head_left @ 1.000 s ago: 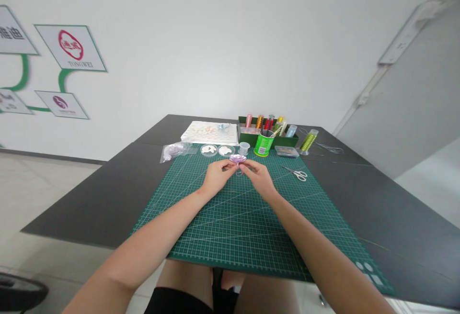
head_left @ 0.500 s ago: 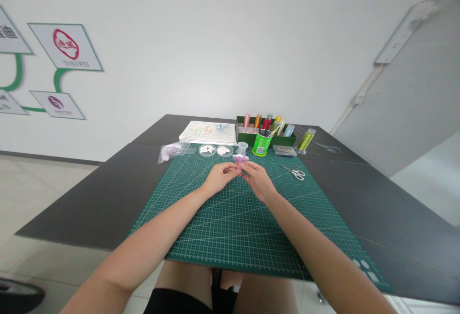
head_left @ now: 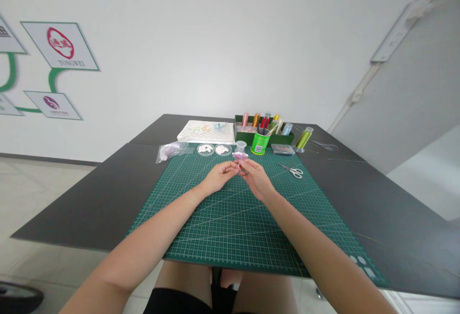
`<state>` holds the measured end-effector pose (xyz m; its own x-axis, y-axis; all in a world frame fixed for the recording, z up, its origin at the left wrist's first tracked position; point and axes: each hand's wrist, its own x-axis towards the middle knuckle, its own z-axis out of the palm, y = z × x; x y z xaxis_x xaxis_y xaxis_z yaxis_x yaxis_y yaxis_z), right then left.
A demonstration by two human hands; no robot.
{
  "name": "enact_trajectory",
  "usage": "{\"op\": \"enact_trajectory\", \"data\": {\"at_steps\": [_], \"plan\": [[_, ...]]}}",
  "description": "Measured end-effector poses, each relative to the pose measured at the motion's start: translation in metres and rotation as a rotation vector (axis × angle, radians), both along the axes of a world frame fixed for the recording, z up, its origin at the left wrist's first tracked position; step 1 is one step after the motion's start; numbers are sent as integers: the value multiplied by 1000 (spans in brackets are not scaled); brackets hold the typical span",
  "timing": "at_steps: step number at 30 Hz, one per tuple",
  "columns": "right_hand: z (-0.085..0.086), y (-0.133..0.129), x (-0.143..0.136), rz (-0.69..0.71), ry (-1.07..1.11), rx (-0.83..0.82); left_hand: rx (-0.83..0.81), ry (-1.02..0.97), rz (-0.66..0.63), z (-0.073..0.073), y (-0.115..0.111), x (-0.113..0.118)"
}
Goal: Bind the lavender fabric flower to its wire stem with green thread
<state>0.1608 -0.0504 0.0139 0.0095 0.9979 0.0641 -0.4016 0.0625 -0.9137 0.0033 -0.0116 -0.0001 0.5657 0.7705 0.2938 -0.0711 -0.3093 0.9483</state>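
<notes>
A small pink-purple artificial flower on a thin stem is held up between my two hands over the cutting mat. My left hand is closed, its thumb and fingertips pinching low on the stem. From the other side my right hand grips the flower just under its petals. Fingers partly cover the stem. Right behind the flower is a small clear plastic cup. White-handled scissors lie to the right of my right hand, blades pointing left.
On the green cutting mat stand two dishes of white pieces and a green can with sticks. Behind are a white padded board and a green box of thread spools. A plastic bag lies left, a yellow-green spool right.
Both hands still hold the flower in nearly the same place; its petals look slightly tilted compared with before. The whole view has shifted a little.
</notes>
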Motion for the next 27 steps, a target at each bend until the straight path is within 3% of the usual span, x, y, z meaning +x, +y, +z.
{"op": "enact_trajectory", "data": {"at_steps": [8, 17, 23, 27], "plan": [[-2, 2, 2, -9, -45, -15, 1, 24, 62, 1, -3, 0], [-2, 5, 5, -68, 15, -4, -65, 102, 4, 4, -2, 0], [-5, 10, 5, -157, 41, 8, -64, 172, -27, 6, 1, -6], [0, 18, 22, -249, 52, 30, -60, 244, -28, 6, 0, -9]]}}
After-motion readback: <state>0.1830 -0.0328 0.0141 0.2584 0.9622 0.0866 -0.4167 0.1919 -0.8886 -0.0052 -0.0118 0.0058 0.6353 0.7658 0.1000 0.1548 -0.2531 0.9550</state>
